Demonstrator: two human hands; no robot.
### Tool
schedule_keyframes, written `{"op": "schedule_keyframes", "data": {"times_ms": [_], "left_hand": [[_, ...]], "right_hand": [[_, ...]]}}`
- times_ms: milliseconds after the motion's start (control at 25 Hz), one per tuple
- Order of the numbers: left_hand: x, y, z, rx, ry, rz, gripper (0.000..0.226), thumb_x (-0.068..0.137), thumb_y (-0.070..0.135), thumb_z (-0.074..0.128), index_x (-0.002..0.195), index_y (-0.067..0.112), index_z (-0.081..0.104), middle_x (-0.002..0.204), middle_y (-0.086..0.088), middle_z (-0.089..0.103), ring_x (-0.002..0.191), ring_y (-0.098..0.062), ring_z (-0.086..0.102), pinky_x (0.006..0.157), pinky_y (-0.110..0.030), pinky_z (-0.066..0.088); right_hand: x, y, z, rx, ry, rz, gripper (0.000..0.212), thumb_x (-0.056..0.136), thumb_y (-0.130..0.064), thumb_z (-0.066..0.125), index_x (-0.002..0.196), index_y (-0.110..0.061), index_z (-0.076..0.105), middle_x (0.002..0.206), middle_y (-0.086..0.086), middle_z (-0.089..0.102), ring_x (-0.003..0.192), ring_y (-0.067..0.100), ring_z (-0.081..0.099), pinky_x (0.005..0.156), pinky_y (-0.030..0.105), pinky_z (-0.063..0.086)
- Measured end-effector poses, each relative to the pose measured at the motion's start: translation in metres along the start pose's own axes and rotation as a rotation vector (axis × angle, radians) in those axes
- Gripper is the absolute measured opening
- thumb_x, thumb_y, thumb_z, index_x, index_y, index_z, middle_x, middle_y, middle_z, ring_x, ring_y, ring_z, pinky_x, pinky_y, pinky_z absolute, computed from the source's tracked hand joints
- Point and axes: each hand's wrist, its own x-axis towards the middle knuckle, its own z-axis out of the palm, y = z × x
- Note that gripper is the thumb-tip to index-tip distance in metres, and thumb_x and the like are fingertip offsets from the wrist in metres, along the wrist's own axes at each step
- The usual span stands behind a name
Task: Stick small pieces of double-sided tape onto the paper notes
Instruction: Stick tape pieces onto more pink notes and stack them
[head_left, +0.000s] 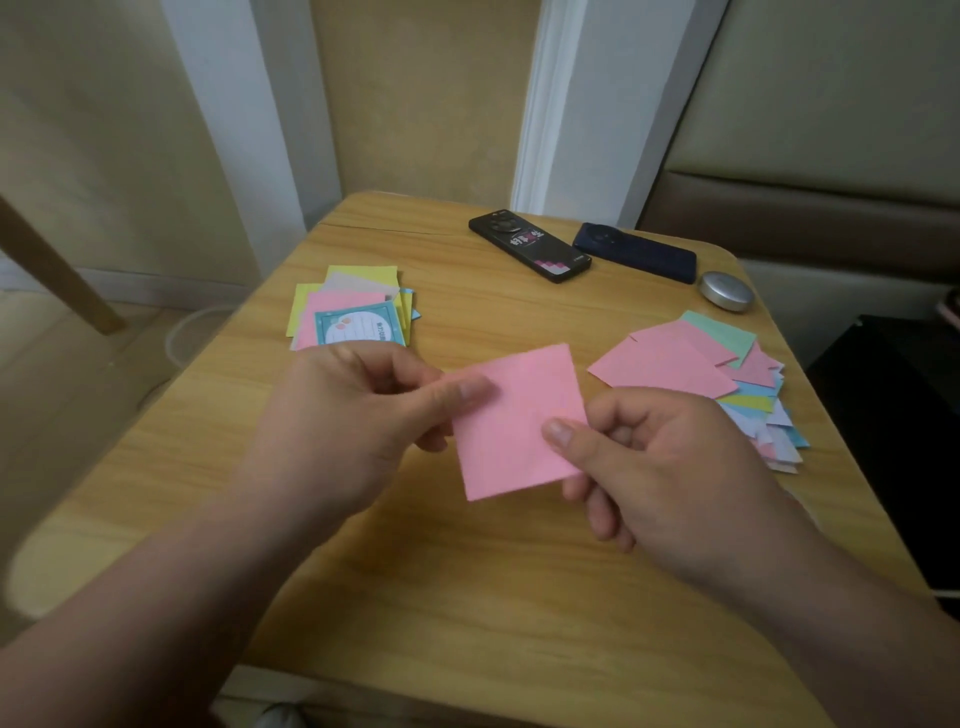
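Grip: both pinch one pink square paper note; the left grip holds its left edge under the thumb, the right grip its right edge.
Note: held over the light wooden counter, between a stack of coloured notes topped by a teal printed card and a fanned spread of pink, green and blue notes.
Tape: none can be made out.
Risk: uneven thumb pull may crease the thin paper; a sticky piece could cling to a fingertip or land crooked.
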Motion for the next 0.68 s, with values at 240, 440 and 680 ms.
{"op": "schedule_keyframes", "data": {"times_ms": [240,440,680], "left_hand": [[0.026,-0.015,-0.039,0.035,0.344,0.056,0.009,0.093,0.029,0.069,0.09,0.031,0.078,0.063,0.011,0.072,0.054,0.0,0.064,0.054,-0.024,0.049],[0.026,-0.004,-0.052,-0.133,0.453,0.073,0.02,0.086,0.037,0.075,0.079,0.018,0.075,0.065,0.005,0.073,0.042,-0.009,0.057,0.042,-0.021,0.048],[0.016,-0.003,-0.024,-0.059,0.324,0.125,0.078,0.1,0.06,0.035,0.05,0.007,0.062,0.047,-0.011,0.06,0.046,-0.013,0.057,0.056,-0.021,0.042]], "right_hand": [[0.053,-0.003,0.04,0.227,0.098,0.052,0.003,0.092,-0.009,0.067,0.09,-0.008,0.068,0.058,0.002,0.064,0.044,0.01,0.049,0.038,0.021,0.037],[0.097,-0.027,0.067,0.273,0.054,0.1,0.037,0.088,-0.018,0.074,0.12,-0.006,0.061,0.073,0.004,0.072,0.052,0.013,0.062,0.044,0.023,0.045],[0.085,-0.005,-0.018,-0.693,0.205,0.048,0.026,0.086,-0.038,0.072,0.109,-0.027,0.069,0.092,-0.008,0.069,0.081,0.008,0.064,0.068,0.027,0.05]]}}
